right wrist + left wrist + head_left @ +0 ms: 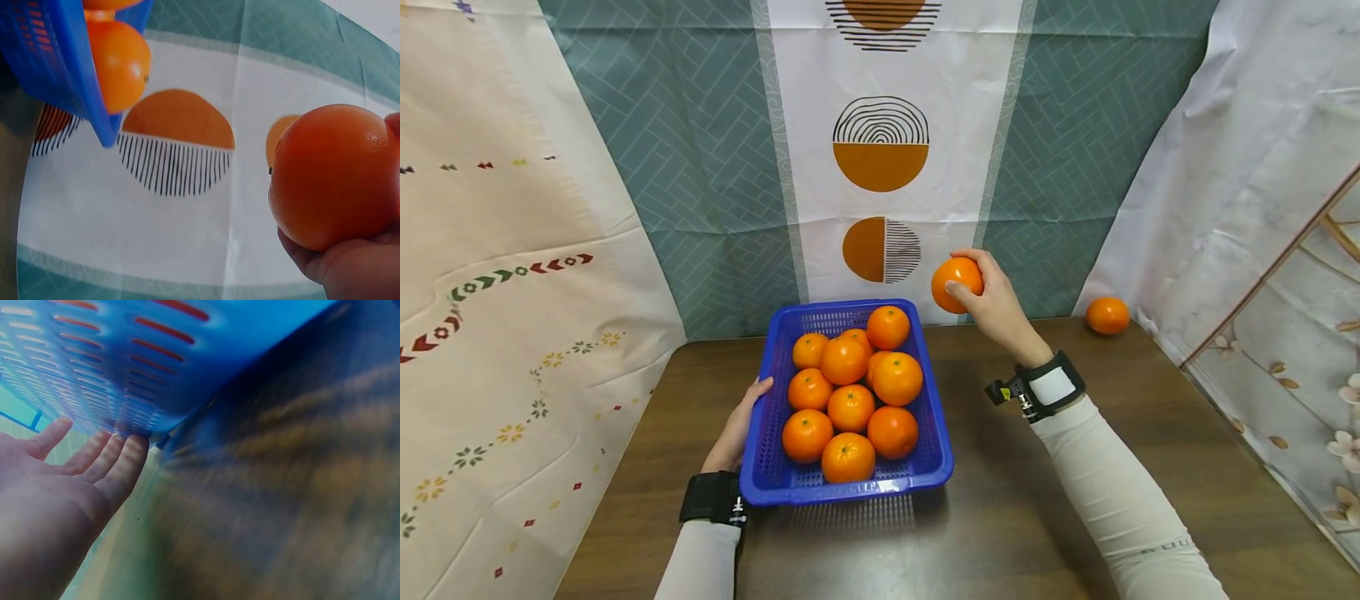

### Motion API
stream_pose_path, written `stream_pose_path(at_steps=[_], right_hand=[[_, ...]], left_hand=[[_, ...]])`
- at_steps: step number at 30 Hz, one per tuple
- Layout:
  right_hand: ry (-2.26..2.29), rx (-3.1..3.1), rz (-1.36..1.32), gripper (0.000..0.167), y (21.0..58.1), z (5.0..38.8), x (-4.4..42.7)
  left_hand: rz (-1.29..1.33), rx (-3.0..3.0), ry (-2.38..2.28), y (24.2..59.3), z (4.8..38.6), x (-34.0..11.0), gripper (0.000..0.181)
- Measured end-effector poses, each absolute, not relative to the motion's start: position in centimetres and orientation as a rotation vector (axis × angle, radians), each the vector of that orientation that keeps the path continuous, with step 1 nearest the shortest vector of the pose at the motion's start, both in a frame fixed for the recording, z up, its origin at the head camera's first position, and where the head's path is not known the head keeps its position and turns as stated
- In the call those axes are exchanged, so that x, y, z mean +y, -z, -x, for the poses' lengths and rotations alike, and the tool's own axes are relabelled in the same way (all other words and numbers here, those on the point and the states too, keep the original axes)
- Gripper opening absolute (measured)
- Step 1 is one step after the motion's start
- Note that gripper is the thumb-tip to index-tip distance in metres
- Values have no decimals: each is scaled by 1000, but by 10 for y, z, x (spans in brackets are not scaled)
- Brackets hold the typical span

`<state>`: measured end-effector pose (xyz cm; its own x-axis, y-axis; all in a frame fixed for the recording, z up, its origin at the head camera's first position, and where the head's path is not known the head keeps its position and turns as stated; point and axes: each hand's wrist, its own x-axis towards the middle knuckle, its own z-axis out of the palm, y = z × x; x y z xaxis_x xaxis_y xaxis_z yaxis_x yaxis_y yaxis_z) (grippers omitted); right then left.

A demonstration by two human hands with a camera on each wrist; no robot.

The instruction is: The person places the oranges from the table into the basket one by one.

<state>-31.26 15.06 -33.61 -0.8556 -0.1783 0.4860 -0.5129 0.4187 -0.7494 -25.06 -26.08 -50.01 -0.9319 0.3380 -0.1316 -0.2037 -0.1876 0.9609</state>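
Observation:
A blue plastic basket [846,493] with slotted walls holds several oranges [851,408]. My left hand [739,429] is at the basket's left side. In the left wrist view, the fairly straight fingers [122,465] rest against the slotted wall near its lower edge. Right of the basket and above its far end, my right hand [997,304] grips a single orange [957,285] between thumb and fingers. That orange [337,178] looks large in the right wrist view, apart from the basket's rim [94,94].
Another orange [1107,316] lies at the far right corner of the brown wooden table [1000,517]. A patterned cloth [715,167] hangs behind the table. Printed cloths also line the left side [535,350] and the right side [1285,333].

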Motion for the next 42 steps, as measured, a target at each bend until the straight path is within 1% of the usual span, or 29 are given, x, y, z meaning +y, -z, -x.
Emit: stream_pose_path(at_steps=[8,16,25,42], right_hand=[[-1414,-2372,-674,49,332,313,131],[-1462,-2393,-798,50,324,313,95],[-1507,-2419,-899,49,329,309,59],[-1406,-2584,-1103,52,348,298,-2]], left_hand=[[-180,1738,-2175,500,252,-260,67],[-182,1760,-2158,502,250,-264,69],[-166,1775,-2141,502,251,-263,70],[-172,1765,-2142,500,253,-261,68]])
